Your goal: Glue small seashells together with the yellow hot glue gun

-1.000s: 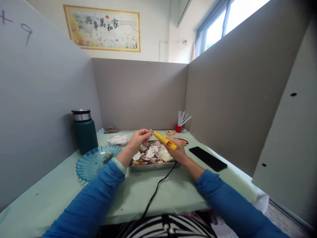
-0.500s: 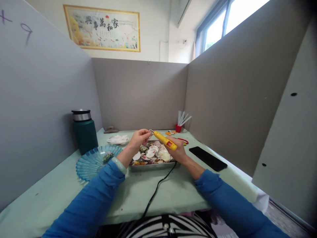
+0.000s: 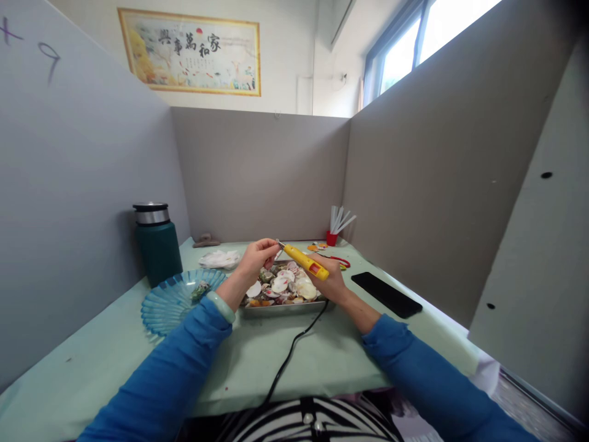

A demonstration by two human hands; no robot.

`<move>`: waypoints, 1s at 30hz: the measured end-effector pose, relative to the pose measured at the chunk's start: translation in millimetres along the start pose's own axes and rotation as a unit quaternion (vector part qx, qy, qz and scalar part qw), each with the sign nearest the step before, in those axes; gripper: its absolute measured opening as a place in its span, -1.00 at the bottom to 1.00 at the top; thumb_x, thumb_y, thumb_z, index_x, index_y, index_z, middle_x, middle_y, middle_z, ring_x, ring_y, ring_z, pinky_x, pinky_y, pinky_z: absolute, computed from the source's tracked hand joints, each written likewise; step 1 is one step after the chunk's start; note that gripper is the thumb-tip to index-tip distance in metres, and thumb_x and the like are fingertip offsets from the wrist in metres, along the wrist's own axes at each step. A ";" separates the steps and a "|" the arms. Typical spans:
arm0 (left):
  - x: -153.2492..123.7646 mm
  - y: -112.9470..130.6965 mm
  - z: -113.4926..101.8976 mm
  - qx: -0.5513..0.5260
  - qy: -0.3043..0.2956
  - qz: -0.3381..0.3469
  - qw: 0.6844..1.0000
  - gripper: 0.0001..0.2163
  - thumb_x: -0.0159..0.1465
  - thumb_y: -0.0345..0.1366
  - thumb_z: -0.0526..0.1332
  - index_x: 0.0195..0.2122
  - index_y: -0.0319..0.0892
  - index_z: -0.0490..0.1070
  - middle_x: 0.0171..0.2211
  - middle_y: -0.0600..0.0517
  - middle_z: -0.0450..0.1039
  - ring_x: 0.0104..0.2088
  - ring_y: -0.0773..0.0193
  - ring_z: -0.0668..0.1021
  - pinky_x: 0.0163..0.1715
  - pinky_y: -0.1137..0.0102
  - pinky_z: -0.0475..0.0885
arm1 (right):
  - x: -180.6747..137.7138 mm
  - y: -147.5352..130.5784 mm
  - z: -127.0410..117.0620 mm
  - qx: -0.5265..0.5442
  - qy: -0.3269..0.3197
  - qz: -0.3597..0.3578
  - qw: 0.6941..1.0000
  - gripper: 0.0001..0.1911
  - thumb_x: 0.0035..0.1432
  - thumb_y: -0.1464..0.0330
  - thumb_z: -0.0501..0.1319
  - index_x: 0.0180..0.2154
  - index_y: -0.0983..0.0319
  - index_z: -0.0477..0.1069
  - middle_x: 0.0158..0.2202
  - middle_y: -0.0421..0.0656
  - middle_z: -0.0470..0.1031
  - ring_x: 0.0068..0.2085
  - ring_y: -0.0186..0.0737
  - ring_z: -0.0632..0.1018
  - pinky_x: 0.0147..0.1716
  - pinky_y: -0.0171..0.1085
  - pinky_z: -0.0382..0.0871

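My right hand (image 3: 327, 276) is wrapped round a yellow hot glue pen (image 3: 304, 260) with a red switch and a black cord (image 3: 294, 344). Its metal tip points up and left, at the fingertips of my left hand (image 3: 258, 258). Those fingers are pinched on something small, too hidden to name. Below both hands lies a metal tray (image 3: 285, 312) heaped with seashells (image 3: 281, 283), mostly white, some brown and orange. To the left, a blue fluted glass plate (image 3: 159, 304) bears a small greenish shell piece (image 3: 200, 291), partly behind my left forearm.
A green bottle (image 3: 159, 252) stands at the left beside white crumpled tissue or plastic (image 3: 219, 259). Behind my right hand are red-handled scissors (image 3: 341, 262) and a red cup (image 3: 331, 239) of white glue sticks (image 3: 340, 220). A black phone (image 3: 386, 294) lies right. Grey partitions (image 3: 262, 175) enclose the table.
The glue pen's tip has shifted very slightly left and up against my left fingertips. Both arms and the things on the table stay where they were.
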State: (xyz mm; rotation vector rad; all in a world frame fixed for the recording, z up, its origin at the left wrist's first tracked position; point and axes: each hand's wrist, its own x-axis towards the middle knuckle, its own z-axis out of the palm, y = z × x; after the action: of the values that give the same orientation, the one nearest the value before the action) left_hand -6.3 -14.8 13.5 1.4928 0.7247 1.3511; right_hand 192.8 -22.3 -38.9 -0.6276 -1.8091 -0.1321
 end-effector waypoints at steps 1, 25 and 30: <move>0.0 -0.1 0.1 0.001 -0.002 0.000 1.000 -0.76 -0.05 -0.21 0.35 -0.47 -0.24 0.37 -0.73 0.19 0.17 -0.74 0.53 0.18 -0.71 0.52 0.02 | -0.1 0.1 0.0 0.000 0.000 0.001 1.000 -0.86 0.10 0.38 0.15 -0.29 0.24 0.45 -0.40 -0.11 0.52 -0.43 -0.25 0.51 -0.43 -0.31 0.37; 2.3 -3.0 -3.5 -0.030 -0.028 -0.023 0.999 -0.76 -0.05 -0.24 0.36 -0.46 -0.25 0.37 -0.71 0.19 0.16 -0.74 0.54 0.16 -0.71 0.52 0.02 | -2.5 5.2 2.1 0.013 0.019 0.021 1.000 -0.87 0.09 0.37 0.16 -0.32 0.26 0.44 -0.41 -0.15 0.51 -0.44 -0.30 0.48 -0.40 -0.35 0.33; 3.9 -4.6 -5.2 -0.012 -0.010 -0.042 0.999 -0.80 -0.05 -0.27 0.33 -0.49 -0.26 0.37 -0.74 0.19 0.12 -0.74 0.53 0.14 -0.71 0.51 0.01 | -0.1 9.6 6.3 -0.015 0.024 0.123 0.992 -0.79 0.09 0.24 0.16 -0.43 0.26 0.42 -0.52 -0.19 0.44 -0.50 -0.33 0.40 -0.46 -0.36 0.28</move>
State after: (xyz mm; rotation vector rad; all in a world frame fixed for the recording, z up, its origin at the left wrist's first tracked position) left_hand -9.7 -8.4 10.4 1.4397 0.7487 1.2761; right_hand 191.9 -11.7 -43.1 -0.8558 -1.6703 -0.0073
